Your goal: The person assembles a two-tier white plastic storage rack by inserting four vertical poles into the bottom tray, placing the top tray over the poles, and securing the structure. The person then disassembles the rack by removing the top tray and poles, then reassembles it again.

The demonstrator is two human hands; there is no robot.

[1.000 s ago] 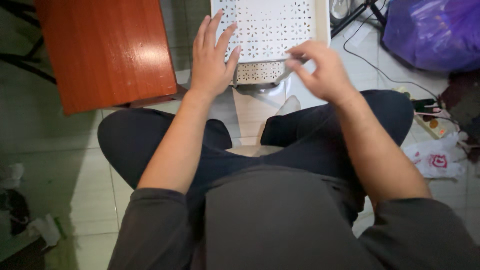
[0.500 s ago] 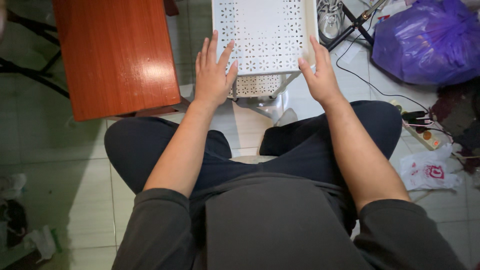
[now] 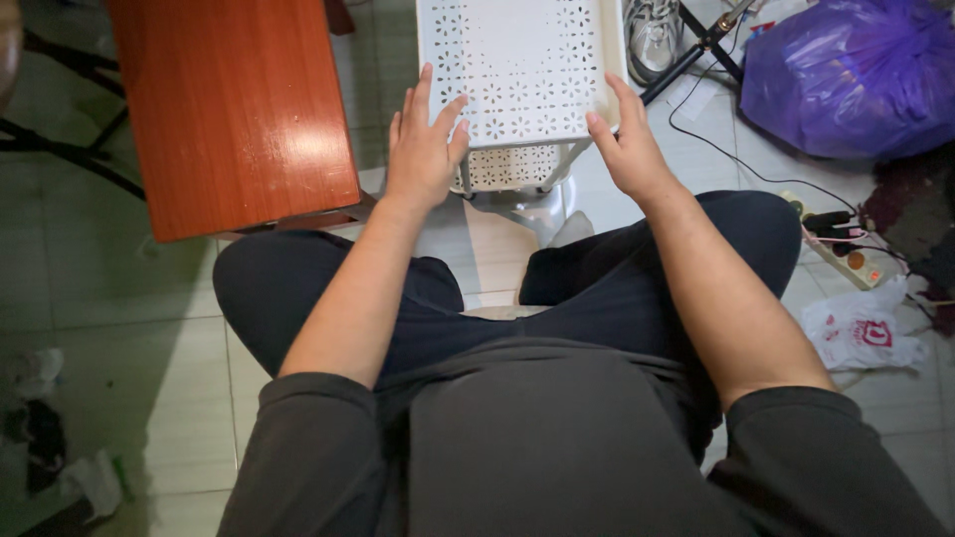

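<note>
Both hands are resting on the near end of the white perforated plastic rack [image 3: 517,65], and neither grip is really closing yet. The left hand [image 3: 423,149] is lying flat, fingers spread, palm down on the near left corner of the top tray, with nothing clasped. The right hand [image 3: 625,139] is cupping the near right corner, thumb lying on the patterned surface and fingers curling round the outside edge, so it is holding the rim loosely rather than clamping it.

The rack is standing on the tiled floor [image 3: 119,318] straight ahead of the seated person's knees, its lower tier [image 3: 507,167] showing just under the hands. Left of the left hand, close by but not touching, is a reddish-brown wooden bench [image 3: 234,109]. Right of the right hand, a grey sneaker [image 3: 652,35] is lying beside the rack's far corner, and further right are a purple plastic bag [image 3: 846,75], black cables [image 3: 716,139] and a white power strip [image 3: 846,254].

To my eye the person is steadying or squaring the top tray, hands placed at both corners. Any lift or press would seem to call for the left hand to curl round its edge as the right is doing, keeping both sides level.
</note>
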